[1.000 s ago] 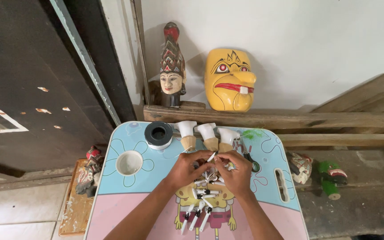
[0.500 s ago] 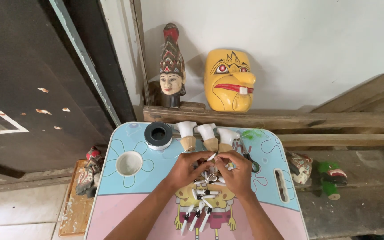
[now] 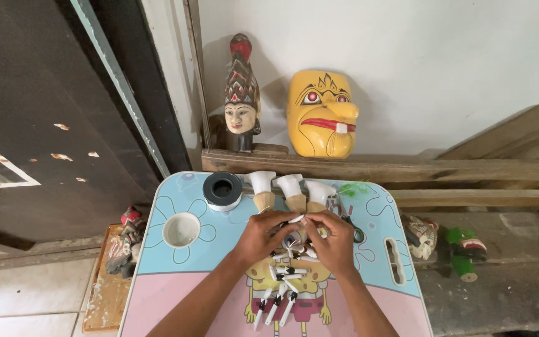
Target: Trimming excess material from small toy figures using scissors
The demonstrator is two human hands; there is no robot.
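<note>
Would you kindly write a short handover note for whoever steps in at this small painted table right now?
Left hand and right hand: together at the table's middle, fingertips pinching one small white stick between them.
More white, dark-tipped sticks lie fanned on the cartoon-printed table just below the hands.
Three white-topped wooden pieces stand beyond the hands; black-and-white round jar and white cup sit to the left.
Done and left: cannot tell from the sticks.
</note>
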